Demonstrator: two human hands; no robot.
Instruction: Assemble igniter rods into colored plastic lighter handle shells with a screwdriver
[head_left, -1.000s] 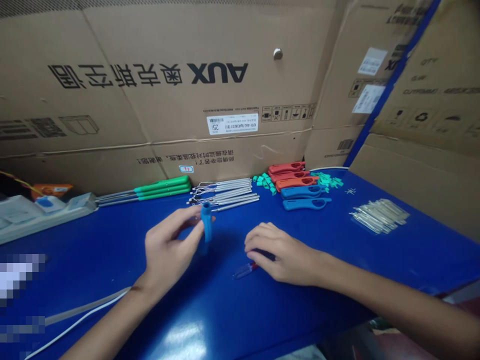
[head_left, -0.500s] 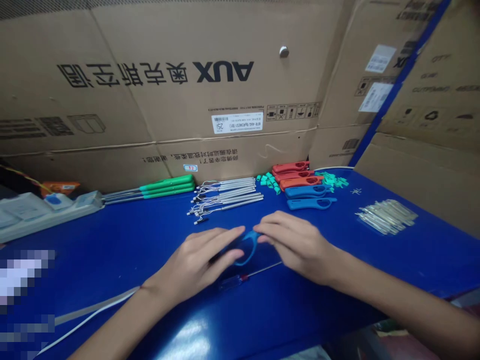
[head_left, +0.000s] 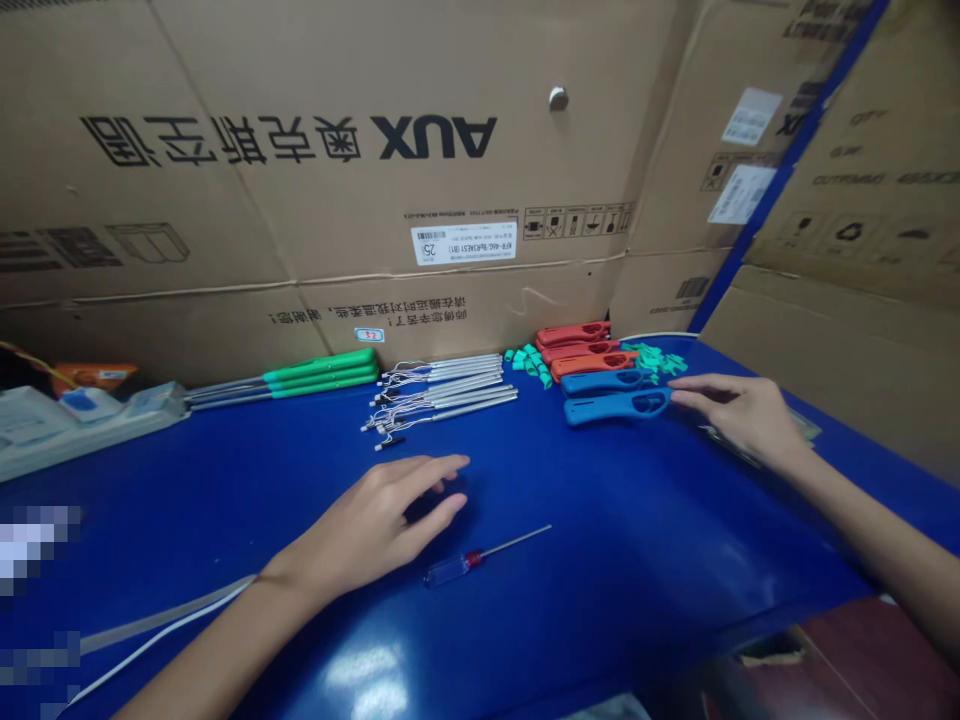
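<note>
Above the table, my left hand (head_left: pixel 390 515) is empty, thumb and fingers apart, just behind a screwdriver (head_left: pixel 450 570). The screwdriver has a clear handle, a red collar and a thin shaft pointing right. My right hand (head_left: pixel 739 415) reaches to the back right. Its thumb and fingertips close on the looped end of the front blue plastic handle shell (head_left: pixel 600 409). Another blue shell (head_left: pixel 600 382) lies just behind that one, followed by orange and red shells (head_left: pixel 577 335). My right hand partly hides a bundle of clear packets (head_left: pixel 806 428).
Silver rods with white wires (head_left: pixel 472 388) lie at the back middle. Green-handled tools (head_left: pixel 322 375) and a power strip (head_left: pixel 161 410) are on the left. Small teal pieces (head_left: pixel 660 360) lie around the shells. Cardboard walls (head_left: pixel 300 230) enclose the back and right.
My right hand has moved right and back, to the row of shells. The blue piece held between both hands is gone from there. My left hand stays near its place, now empty.
</note>
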